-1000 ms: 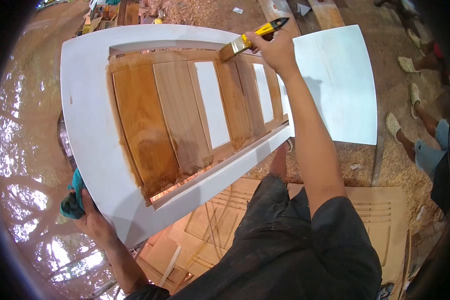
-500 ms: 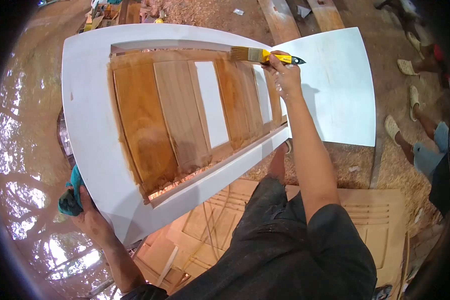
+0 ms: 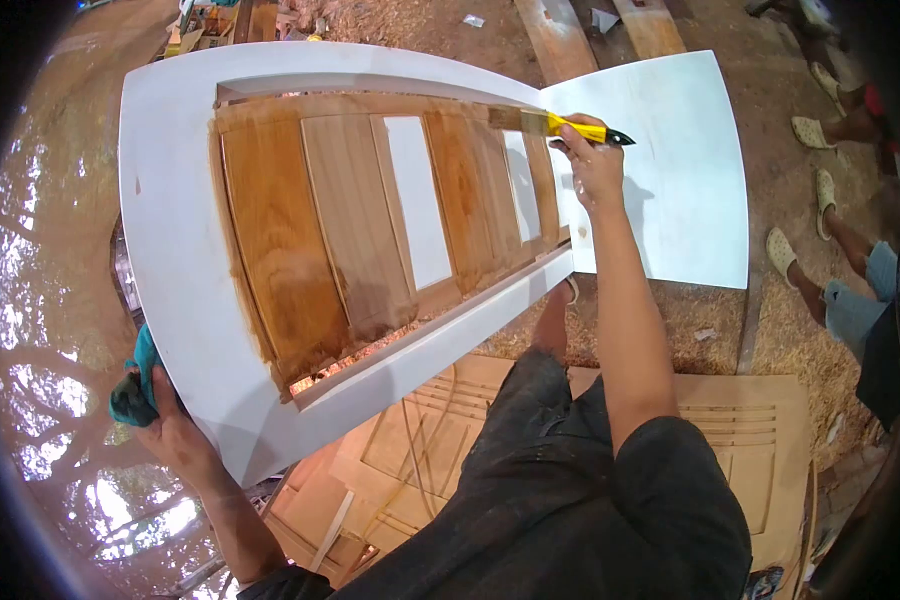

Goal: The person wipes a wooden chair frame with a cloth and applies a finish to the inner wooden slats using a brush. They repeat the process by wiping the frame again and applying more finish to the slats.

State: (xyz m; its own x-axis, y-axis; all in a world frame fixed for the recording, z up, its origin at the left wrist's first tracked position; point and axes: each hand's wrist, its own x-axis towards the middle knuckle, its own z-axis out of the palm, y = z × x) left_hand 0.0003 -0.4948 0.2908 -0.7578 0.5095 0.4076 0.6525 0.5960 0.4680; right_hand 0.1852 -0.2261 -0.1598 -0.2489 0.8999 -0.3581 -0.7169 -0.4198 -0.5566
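Note:
My right hand (image 3: 597, 172) is closed around the yellow handle of a flat paintbrush (image 3: 535, 122), its bristles pointing left over the upper edge of the wooden panel. That panel combines brown-stained wood (image 3: 275, 230), paler bare-looking strips (image 3: 348, 220) and white strips (image 3: 418, 205). Around it runs a wide white frame (image 3: 170, 220), with gaps along parts of its inner edge. At the frame's lower-left outer edge, my left hand (image 3: 182, 440) grips a bunched teal cloth (image 3: 135, 392); most of its fingers are hidden.
A white board (image 3: 685, 150) adjoins the frame on the right. Carved wooden panels (image 3: 740, 450) lie below, near my legs. At far right are another person's legs and pale clogs (image 3: 782, 255). Planks (image 3: 560, 40) lie at the top, and shiny, reflective sheeting (image 3: 40, 330) covers the left.
My right hand and the paintbrush have shifted right and slightly down along the panel's upper edge. The left hand still holds the cloth, nearly in place.

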